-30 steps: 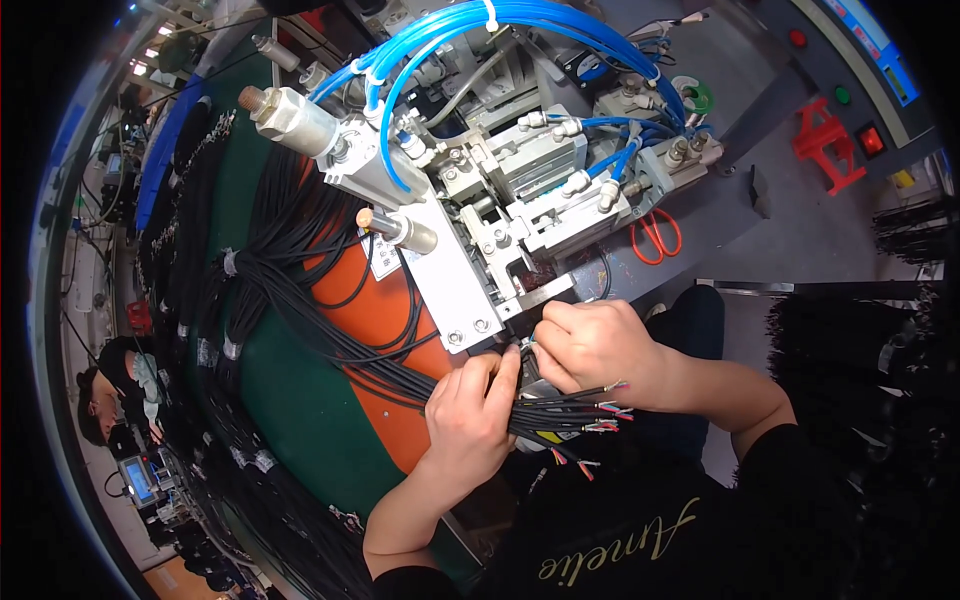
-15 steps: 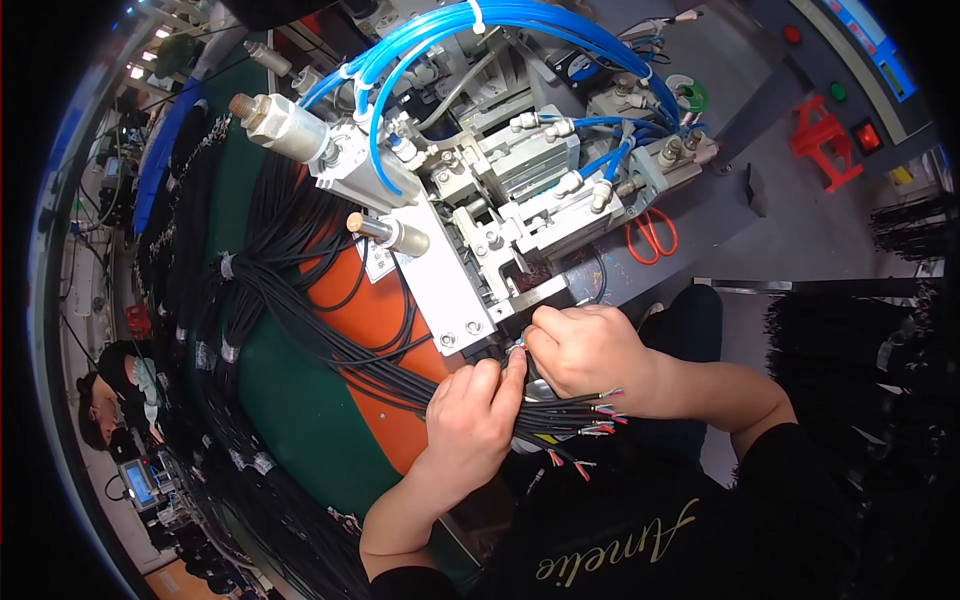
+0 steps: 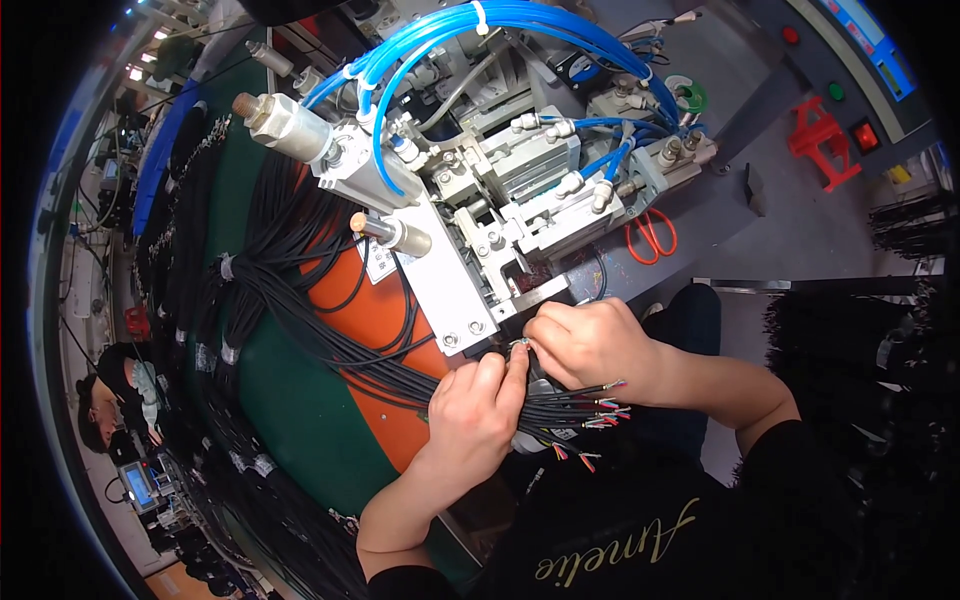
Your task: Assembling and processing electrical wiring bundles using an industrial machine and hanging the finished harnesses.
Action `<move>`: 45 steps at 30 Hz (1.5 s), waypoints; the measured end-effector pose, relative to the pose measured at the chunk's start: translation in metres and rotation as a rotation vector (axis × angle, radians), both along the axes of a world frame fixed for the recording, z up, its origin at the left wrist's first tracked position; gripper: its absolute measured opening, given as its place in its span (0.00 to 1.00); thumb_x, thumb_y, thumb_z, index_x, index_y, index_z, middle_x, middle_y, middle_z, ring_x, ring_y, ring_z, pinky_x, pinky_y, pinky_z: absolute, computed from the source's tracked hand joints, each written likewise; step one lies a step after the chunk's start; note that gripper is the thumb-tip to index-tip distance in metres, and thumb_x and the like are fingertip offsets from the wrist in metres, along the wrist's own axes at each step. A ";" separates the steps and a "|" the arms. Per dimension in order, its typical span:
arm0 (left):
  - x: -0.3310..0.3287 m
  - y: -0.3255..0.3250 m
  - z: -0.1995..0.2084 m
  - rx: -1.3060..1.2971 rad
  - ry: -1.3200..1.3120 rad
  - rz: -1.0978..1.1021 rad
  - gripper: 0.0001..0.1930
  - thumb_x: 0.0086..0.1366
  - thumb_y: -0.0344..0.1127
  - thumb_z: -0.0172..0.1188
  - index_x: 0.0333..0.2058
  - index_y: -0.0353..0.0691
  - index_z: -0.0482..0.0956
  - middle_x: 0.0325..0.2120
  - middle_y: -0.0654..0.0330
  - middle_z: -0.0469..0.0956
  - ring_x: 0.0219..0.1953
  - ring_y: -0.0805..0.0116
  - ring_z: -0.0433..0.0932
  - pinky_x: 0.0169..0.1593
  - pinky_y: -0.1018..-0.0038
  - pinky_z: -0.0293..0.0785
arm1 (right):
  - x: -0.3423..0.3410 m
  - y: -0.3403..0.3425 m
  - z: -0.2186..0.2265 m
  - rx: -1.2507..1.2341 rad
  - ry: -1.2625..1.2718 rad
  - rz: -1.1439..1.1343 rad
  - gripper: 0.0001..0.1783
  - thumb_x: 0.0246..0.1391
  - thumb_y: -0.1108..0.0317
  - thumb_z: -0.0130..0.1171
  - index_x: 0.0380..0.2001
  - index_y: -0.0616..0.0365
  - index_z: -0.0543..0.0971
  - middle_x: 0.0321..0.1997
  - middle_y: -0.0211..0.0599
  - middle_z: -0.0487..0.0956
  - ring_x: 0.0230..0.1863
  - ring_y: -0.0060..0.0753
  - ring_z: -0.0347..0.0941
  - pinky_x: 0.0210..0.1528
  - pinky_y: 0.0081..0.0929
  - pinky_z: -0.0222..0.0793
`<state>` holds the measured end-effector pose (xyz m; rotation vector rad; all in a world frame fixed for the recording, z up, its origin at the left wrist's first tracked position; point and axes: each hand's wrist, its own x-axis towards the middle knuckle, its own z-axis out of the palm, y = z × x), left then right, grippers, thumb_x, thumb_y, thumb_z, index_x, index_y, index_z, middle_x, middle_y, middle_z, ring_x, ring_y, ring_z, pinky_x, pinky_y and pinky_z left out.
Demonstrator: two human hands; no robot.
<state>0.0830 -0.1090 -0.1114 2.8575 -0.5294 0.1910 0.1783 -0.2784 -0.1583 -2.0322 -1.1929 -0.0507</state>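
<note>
Cable bundles: we see tied black cable bundles fanned over the green and orange surface at the left of the frame, probably laid out there so that each can be drawn in turn toward the centre.
Left hand: our left hand, at lower centre, lies curled over the black cables, fingers pressing them down and the forefinger stretched up toward the machine; we judge it steadies the run.
Cables, axis: their long axis runs from the left of the frame toward the right, and the stripped ends, with coloured cores showing, point right, just under the right hand.
Machine: the metal pneumatic fixture with blue air hoses fills the upper centre; its white plate slants down toward the hands.
Right hand: our right hand, right of centre, is closed in a pinch on something small at the fixture's lower edge; we cannot tell just what it grips.
Scissors: orange-handled scissors lie on the grey surface at the right, near but apart.
</note>
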 end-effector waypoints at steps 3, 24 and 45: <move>-0.001 0.001 0.000 -0.004 0.014 0.008 0.23 0.51 0.28 0.57 0.49 0.33 0.78 0.29 0.59 0.69 0.29 0.65 0.72 0.32 0.70 0.69 | 0.004 0.000 0.004 -0.067 0.056 0.013 0.06 0.48 0.70 0.62 0.28 0.59 0.77 0.28 0.37 0.78 0.21 0.41 0.76 0.22 0.33 0.71; -0.025 0.028 -0.030 -0.324 -0.127 0.233 0.15 0.50 0.27 0.67 0.39 0.35 0.77 0.28 0.56 0.74 0.29 0.59 0.74 0.33 0.68 0.66 | -0.063 -0.005 0.143 1.339 0.962 0.524 0.15 0.56 0.65 0.57 0.41 0.65 0.78 0.39 0.48 0.81 0.35 0.39 0.80 0.36 0.30 0.74; -0.021 0.029 -0.028 -0.394 -0.334 0.027 0.10 0.54 0.27 0.63 0.36 0.37 0.75 0.20 0.60 0.76 0.20 0.62 0.74 0.26 0.69 0.65 | -0.141 -0.259 -0.070 -0.814 1.321 -0.053 0.11 0.57 0.65 0.57 0.39 0.60 0.79 0.36 0.45 0.80 0.33 0.42 0.79 0.34 0.35 0.74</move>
